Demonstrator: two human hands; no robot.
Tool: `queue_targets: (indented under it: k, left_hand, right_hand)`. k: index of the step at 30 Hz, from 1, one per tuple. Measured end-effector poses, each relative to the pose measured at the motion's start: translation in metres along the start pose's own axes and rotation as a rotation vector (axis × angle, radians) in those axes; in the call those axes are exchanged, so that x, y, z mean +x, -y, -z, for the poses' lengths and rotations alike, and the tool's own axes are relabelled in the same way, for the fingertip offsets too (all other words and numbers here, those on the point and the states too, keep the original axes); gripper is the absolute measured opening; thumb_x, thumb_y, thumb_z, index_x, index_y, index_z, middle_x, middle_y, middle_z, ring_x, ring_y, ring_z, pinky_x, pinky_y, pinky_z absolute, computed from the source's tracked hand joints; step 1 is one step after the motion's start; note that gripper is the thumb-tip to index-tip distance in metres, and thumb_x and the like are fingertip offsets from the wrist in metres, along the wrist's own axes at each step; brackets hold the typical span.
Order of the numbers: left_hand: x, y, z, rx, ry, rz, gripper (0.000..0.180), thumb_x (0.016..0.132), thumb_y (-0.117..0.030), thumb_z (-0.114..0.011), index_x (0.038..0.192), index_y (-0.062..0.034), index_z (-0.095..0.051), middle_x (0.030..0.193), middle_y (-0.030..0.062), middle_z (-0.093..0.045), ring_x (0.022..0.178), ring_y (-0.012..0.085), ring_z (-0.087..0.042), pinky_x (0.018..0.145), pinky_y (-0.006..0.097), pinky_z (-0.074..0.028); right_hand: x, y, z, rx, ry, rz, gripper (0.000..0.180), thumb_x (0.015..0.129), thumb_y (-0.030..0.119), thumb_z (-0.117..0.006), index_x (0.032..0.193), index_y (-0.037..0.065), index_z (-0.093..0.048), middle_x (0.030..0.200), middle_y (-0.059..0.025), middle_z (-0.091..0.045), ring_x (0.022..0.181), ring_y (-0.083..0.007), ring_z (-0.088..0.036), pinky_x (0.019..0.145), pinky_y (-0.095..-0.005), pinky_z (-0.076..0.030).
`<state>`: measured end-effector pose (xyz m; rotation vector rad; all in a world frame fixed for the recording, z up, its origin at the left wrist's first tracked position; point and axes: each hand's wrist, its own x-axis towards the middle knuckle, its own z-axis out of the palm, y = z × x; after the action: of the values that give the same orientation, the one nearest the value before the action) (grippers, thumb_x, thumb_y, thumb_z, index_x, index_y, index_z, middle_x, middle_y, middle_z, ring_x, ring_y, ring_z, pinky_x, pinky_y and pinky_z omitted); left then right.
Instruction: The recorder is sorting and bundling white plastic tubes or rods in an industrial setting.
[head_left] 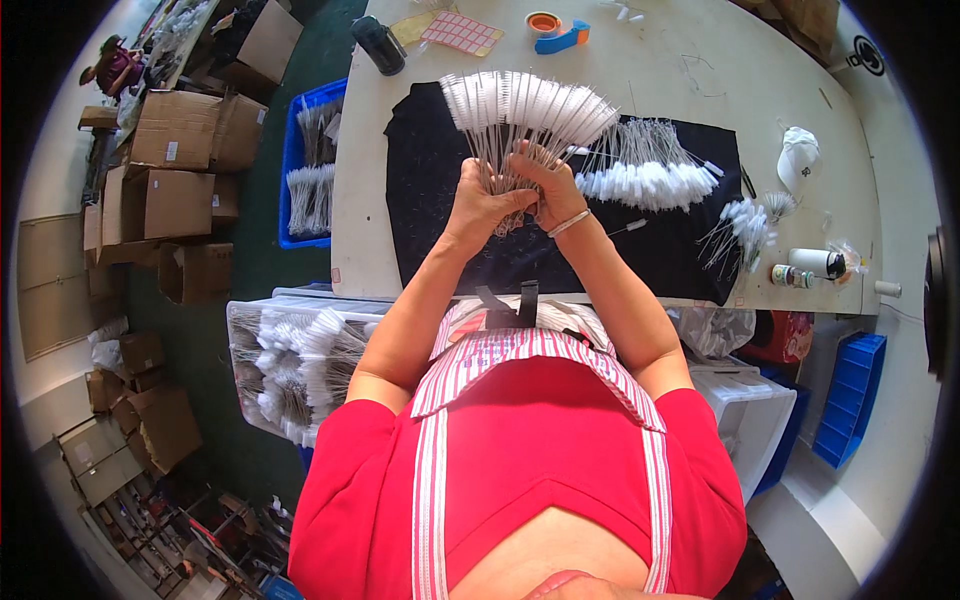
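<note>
A fanned bundle of white-bristled wire brushes (pixel 530 105) stands up over the black cloth (pixel 430 200), bristle ends away from me. My left hand (pixel 487 205) is wrapped round the wire stems from the left, its thumb pressed across them. From the right my right hand (pixel 548 188) grips the same stems, fingers closed and touching the left hand. Just right of the hands lies a second pile of brushes (pixel 650 182), bristles toward me. A single loose brush (pixel 628 228) rests on the cloth near my right wrist.
A smaller brush cluster (pixel 742 232) lies at the cloth's right edge, near a white cap (pixel 798 158) and bottle (pixel 818 263). A black bottle (pixel 378 45) and blue tape dispenser (pixel 563 38) stand at the back. Brush-filled bins (pixel 285 170) flank the table's left; cardboard boxes (pixel 178 205) lie beyond.
</note>
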<state>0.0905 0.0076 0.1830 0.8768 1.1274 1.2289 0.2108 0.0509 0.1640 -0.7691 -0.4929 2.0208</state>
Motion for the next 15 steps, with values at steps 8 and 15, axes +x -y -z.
queue_targets:
  k: [8,15]
  left_hand:
    - [0.005,0.006,0.016,-0.169,0.002,0.044,0.052,0.068,-0.006,-0.077,0.103,-0.0037,-0.038,0.078,0.0061,-0.059,0.056,0.0118,-0.059,0.046,0.025,-0.050]
    - [-0.005,0.000,0.031,0.102,0.071,-0.089,0.054,0.064,-0.001,-0.076,0.101,-0.0045,-0.036,0.084,0.0047,-0.054,0.074,0.0106,-0.056,0.061,0.024,-0.051]
  right_hand:
    - [0.019,-0.006,0.008,0.103,0.237,-0.088,0.027,0.081,0.010,-0.059,0.107,0.002,-0.056,0.093,-0.0068,-0.063,0.080,-0.0165,-0.064,0.072,-0.0291,-0.053]
    - [0.018,-0.022,-0.001,-0.146,0.247,0.102,0.034,0.080,0.004,-0.062,0.114,0.003,-0.057,0.105,-0.0027,-0.062,0.092,-0.0117,-0.058,0.085,-0.0288,-0.047]
